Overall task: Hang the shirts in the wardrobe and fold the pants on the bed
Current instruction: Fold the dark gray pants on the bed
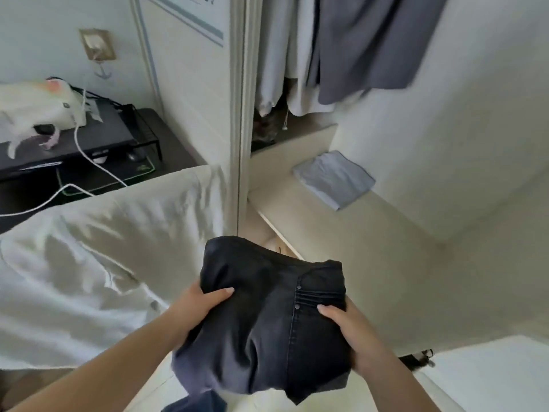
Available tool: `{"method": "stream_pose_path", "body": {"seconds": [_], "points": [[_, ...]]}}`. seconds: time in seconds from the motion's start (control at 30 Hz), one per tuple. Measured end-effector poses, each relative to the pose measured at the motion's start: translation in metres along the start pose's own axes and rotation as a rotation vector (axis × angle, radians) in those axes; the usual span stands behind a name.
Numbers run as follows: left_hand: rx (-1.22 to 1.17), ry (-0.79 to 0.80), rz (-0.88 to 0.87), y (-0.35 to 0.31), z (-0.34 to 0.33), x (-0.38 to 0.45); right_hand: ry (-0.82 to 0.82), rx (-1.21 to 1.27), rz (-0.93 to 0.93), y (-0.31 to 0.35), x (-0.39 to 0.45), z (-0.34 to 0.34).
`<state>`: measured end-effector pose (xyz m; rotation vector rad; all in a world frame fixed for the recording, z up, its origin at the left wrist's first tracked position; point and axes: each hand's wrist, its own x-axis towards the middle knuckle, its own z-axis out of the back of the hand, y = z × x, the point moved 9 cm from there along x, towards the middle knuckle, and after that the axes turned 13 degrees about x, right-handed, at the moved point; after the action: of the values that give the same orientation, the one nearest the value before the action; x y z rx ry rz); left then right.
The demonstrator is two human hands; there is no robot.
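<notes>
The dark jeans [267, 322] are folded into a thick bundle and held up in the air, low in the view at about 6 o'clock. The left hand [199, 304] grips the bundle's side at 9 o'clock, thumb on top and fingers tucked under. The right hand [350, 331] grips the side at 3 o'clock the same way. Holding both sides like this probably keeps the folds from flopping open. One loose bit still hangs down at the bottom.

The jeans are not on the bed now. The bed, with its white cover [89, 248], lies at 9 o'clock from them. The person seems to be carrying the folded jeans toward the open wardrobe [243, 114] at 12 o'clock.

Inside, a gray shirt [371, 49] and pale clothes [285, 55] already hang up high. A folded light blue cloth [335, 179] lies on the wardrobe shelf [297, 221] at 1 o'clock from the jeans. The jeans could go beside it.

Far off at 10 o'clock is a dark desk [166, 135] with a white plush toy [38, 111] and a white cable [89, 156].
</notes>
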<state>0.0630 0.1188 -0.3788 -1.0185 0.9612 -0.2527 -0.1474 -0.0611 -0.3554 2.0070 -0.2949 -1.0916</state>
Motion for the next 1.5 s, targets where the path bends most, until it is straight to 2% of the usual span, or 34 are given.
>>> {"method": "stream_pose_path", "body": {"seconds": [0.17, 0.37, 0.57, 0.87, 1.07, 1.2, 1.33, 1.5], "points": [[-0.006, 0.129, -0.044, -0.056, -0.032, 0.088, -0.159, 0.055, 0.101, 0.039, 0.049, 0.016], [0.071, 0.292, 0.026, -0.106, -0.064, 0.183, -0.296, 0.224, 0.131, 0.074, 0.102, 0.026], [0.206, 0.384, 0.043, -0.152, -0.091, 0.256, -0.355, 0.328, 0.158, 0.106, 0.142, 0.046], [0.354, 0.505, -0.124, -0.262, -0.142, 0.366, -0.359, 0.459, 0.223, 0.18, 0.237, 0.089], [0.461, 0.505, -0.276, -0.366, -0.195, 0.456, -0.347, 0.481, 0.318, 0.268, 0.324, 0.133], [0.615, 0.409, -0.43, -0.41, -0.23, 0.521, -0.357, 0.56, 0.377, 0.296, 0.382, 0.169], [0.879, 0.274, -0.544, -0.406, -0.256, 0.588, -0.373, 0.606, 0.327, 0.279, 0.449, 0.188], [1.035, 0.138, -0.473, -0.361, -0.26, 0.647, -0.433, 0.643, 0.214, 0.229, 0.505, 0.194]]}}
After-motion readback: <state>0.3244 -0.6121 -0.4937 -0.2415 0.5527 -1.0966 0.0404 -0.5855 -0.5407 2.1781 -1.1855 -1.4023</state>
